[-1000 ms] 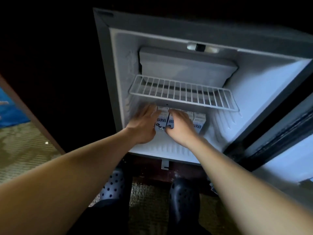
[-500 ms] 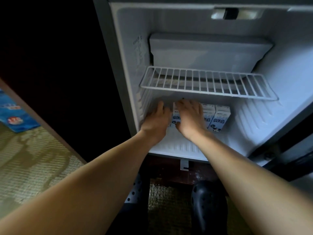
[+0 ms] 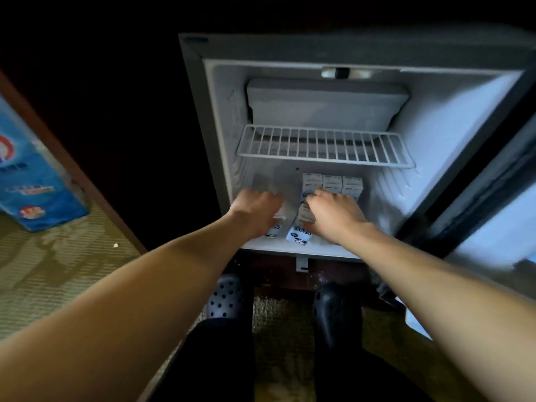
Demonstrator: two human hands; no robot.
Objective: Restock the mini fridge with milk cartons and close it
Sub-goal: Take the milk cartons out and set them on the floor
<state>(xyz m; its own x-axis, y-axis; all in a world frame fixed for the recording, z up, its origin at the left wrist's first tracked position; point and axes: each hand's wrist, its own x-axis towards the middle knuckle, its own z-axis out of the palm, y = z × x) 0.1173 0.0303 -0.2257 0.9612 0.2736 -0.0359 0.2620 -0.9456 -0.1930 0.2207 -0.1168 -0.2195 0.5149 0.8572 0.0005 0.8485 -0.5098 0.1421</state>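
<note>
Two dark shoes (image 3: pixel 226 297) stand before the open mini fridge (image 3: pixel 319 49). On its floor, the right hand (image 3: pixel 333 216) curls its fingers round a milk carton (image 3: pixel 300 235). The left hand (image 3: pixel 255 211) is too blurry to tell, and other cartons (image 3: pixel 332 182) stand behind, under the wire shelf (image 3: pixel 324 146).

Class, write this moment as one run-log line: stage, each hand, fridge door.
stage: loading mini fridge floor | left hand: on left carton, grip blurred | right hand: grips right carton | door: open
</note>
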